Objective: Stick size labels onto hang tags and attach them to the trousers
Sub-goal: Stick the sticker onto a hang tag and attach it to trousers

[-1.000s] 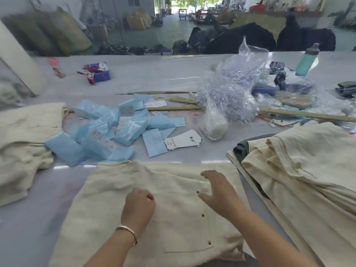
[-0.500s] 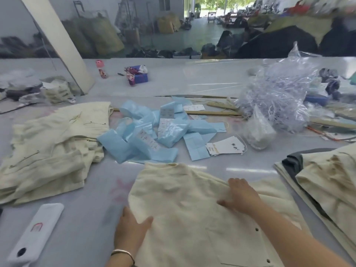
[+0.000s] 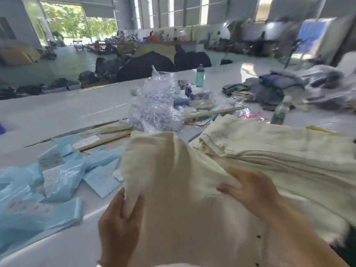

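Cream trousers [image 3: 185, 189] are held lifted off the white table [image 3: 57, 112]. A fold at their left edge is pinched between thumb and curled fingers of the left hand [image 3: 119, 226]. The right hand [image 3: 252, 189] is closed on bunched cloth, beside a cream stack [image 3: 279, 143]. Beyond the left fingers, blue packets [image 3: 57, 170] bear labels whose print is too blurred to be read.

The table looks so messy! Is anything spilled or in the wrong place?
Nothing is spilled or broken. The blue plastic bags lie scattered in a loose heap, and a crumpled clear bag sits behind them. Both hands, left and right, grip the cream trousers, lifting them in folds.
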`<state>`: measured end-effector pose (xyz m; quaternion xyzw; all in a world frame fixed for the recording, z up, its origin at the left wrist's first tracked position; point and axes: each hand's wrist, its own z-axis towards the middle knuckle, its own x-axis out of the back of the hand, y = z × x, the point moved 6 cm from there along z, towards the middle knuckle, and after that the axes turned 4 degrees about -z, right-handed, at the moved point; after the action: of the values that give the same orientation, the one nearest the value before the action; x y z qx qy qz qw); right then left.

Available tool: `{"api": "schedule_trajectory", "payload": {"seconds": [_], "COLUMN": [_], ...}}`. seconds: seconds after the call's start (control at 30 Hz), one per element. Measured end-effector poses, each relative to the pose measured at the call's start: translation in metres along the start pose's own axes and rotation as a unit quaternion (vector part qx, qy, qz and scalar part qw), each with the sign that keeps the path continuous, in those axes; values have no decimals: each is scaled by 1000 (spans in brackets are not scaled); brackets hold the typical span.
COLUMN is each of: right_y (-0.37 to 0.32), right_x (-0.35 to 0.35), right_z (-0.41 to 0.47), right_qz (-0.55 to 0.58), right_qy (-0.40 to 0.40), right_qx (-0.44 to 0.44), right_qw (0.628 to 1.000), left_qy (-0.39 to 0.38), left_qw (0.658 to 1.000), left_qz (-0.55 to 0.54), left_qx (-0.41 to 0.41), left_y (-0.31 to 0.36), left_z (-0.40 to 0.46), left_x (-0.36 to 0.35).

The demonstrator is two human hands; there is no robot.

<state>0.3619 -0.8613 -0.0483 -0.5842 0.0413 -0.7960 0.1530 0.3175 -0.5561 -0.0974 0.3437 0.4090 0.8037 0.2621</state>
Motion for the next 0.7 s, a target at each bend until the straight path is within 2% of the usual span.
{"api": "schedule_trajectory", "payload": {"seconds": [0.1,0.27,0.37,0.47,0.57,0.63,0.7], "right_y": [42,120,169,213,254,277,297], "right_x": [76,189,246,273,249,210,160], "right_z": [-1,14,36,73,117,137,142], "right_qz": [-37,-106,-139,-158,-189,-241,-227], "right_qy": [105,211,255,279,249,173,80], "right_qx": [-44,-89,-106,-107,-123,-153,-166], "right_qw": [993,968,951,941,942,943,956], "left_qy": [-22,-52,-63,-58,-114,-188,-258], "left_qw": [997,981,973,974,978,970,938], "left_qz": [-45,-142,-147,-111,-27,78,193], "left_qx": [-53,-121,-164,-187,-172,-134,-127], "left_y": [58,154,205,233,225,197,162], "left_z": [23,71,106,140,165,173,164], "left_x": [-45,-132,-186,-236,-294,-336,-370]}}
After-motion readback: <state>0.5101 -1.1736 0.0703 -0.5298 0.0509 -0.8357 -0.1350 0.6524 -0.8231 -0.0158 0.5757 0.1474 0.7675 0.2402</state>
